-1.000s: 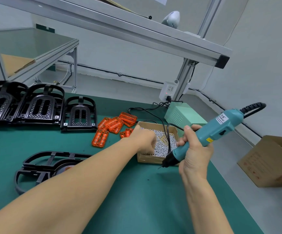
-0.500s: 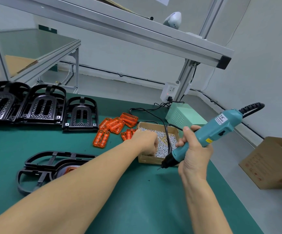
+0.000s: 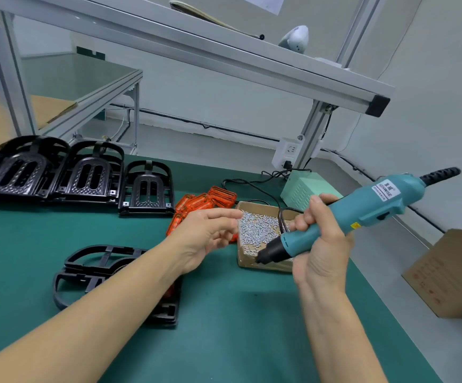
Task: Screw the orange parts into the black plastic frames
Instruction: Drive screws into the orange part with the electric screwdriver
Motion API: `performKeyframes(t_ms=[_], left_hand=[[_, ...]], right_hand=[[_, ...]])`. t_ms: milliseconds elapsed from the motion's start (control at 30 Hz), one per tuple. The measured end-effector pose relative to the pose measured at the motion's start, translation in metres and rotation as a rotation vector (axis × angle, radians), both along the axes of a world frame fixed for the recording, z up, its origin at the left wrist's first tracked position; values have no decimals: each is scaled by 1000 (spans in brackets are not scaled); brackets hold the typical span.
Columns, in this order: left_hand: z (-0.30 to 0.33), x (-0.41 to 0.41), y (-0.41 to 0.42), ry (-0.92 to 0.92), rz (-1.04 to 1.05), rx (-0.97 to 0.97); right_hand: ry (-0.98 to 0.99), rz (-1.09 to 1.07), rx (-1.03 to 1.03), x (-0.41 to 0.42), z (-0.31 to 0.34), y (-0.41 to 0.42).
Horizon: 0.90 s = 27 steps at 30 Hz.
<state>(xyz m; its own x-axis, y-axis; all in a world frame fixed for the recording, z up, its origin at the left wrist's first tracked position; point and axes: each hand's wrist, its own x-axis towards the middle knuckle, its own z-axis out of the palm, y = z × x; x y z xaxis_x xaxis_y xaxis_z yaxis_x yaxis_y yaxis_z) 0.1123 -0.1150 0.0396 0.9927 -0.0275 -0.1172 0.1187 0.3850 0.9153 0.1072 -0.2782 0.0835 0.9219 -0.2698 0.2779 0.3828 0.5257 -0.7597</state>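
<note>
Left hand (image 3: pixel 207 233): over the bench (image 3: pixel 224 341), just left of the screw box (image 3: pixel 265 233); fingers loosely curled, thumb toward fingertips. Grip blurred; cannot tell if a screw is pinched.
Right hand (image 3: pixel 318 244): grip wrapped tight round the driver (image 3: pixel 362 211); bit end angled down-left over the box's near edge.
Frame in work (image 3: pixel 91 269): flat on the bench under the left forearm, orange showing inside it near the arm.
Orange parts (image 3: pixel 205 203): loose pile behind the left hand, near the box.
Spare frames (image 3: pixel 86 175): row at the bench's far left.
Risk, screw: a small screw, if held, may slip from the fingers before reaching the bit; it would be lost on the green mat or back in the box.
Risk, forearm: the arm lies across the frame; a drag could shift it and unseat the orange part.
Risk, cord: black cable (image 3: pixel 279 217) crosses the box, could snag the driver's swing.
Risk, angle: a tilted bit may cross-thread or strip the plastic.
</note>
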Motion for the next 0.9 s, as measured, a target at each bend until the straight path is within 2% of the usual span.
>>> performKeyframes(t_ms=[267, 400, 533, 900], left_hand=[[-4, -56, 42, 55, 32, -189], [-6, -74, 53, 93, 61, -255], [-6, -86, 56, 126, 62, -399], [-7, -97, 55, 105, 62, -447]], right_hand=[[-120, 178, 179, -14, 16, 32], [-111, 232, 228, -20, 20, 48], [-81, 258, 264, -25, 23, 60], [-80, 299, 253, -33, 27, 74]])
